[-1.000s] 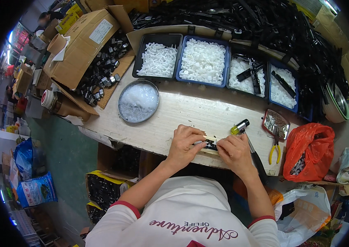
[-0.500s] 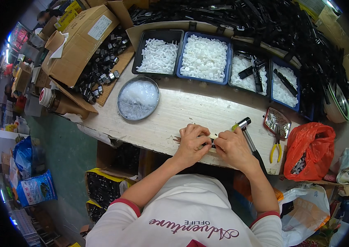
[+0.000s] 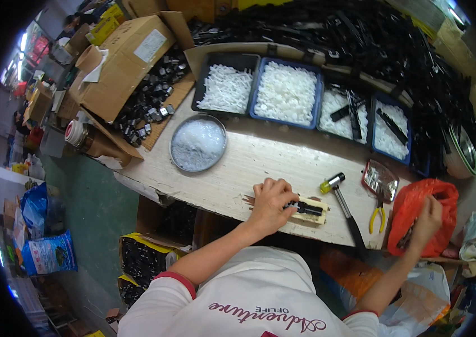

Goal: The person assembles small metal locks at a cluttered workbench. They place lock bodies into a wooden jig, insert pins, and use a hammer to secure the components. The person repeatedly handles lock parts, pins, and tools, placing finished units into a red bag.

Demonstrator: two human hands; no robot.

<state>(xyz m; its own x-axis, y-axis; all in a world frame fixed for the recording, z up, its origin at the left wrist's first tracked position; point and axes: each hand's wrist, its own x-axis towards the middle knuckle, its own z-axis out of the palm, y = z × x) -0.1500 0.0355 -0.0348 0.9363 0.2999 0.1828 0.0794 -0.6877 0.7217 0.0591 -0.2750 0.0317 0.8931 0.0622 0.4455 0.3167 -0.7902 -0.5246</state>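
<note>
Away from the block, the right hand [image 3: 430,222] has moved over to the crumpled red plastic bag [image 3: 418,196], its fingers bunched at the opening; whether they grip anything, I cannot tell. On the left, the left hand [image 3: 273,206] pinches one end of a narrow black plastic part [image 3: 310,208], fingers nearly closed. That part lies along a cream-coloured rectangular block [image 3: 312,218]: placed, but apparently unfinished, not yet lifted off.

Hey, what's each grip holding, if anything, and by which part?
The left grip seems to pinch the black part by its left end. The right grip is at the red bag; whether it holds anything can't be told.
</note>
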